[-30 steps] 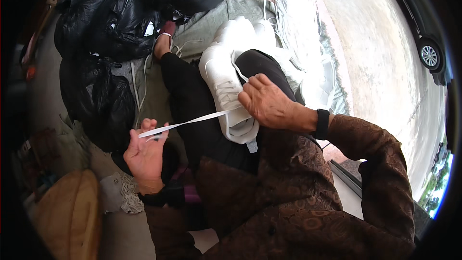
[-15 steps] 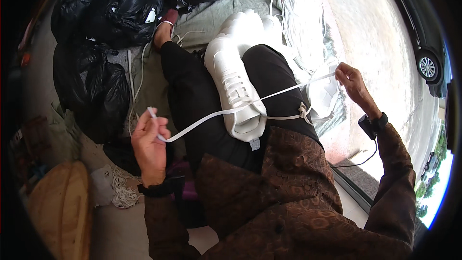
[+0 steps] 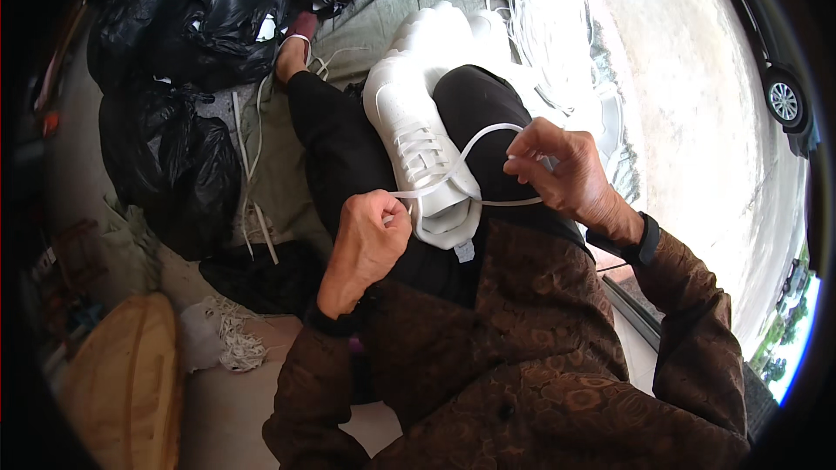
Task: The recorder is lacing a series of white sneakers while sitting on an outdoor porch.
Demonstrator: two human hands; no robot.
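Observation:
A white sneaker (image 3: 394, 97) lies between my thighs, heel toward me, its laces threaded across the tongue. A flat white shoelace (image 3: 477, 137) comes from its upper eyelets and curves up to the right. My left hand (image 3: 364, 242) is closed beside the shoe's collar, with lace in its fingers. To the right, my right hand (image 3: 568, 170) pinches the lace over my right thigh, fingers bent. A cord runs round that thigh and passes behind the right hand, so its knot is hidden.
More white shoes (image 3: 435, 30) lie beyond my knees, beside a bundle of white laces (image 3: 544, 30). Black plastic bags (image 3: 165, 165) crowd the left. A wooden board (image 3: 122, 383) and a heap of lace scraps (image 3: 235, 335) are at lower left. A car wheel (image 3: 783, 101) shows far right.
Both hands have come inward toward the shoe from wide apart. The lace, stretched taut before, now hangs in a loose curve. The view has shifted slightly.

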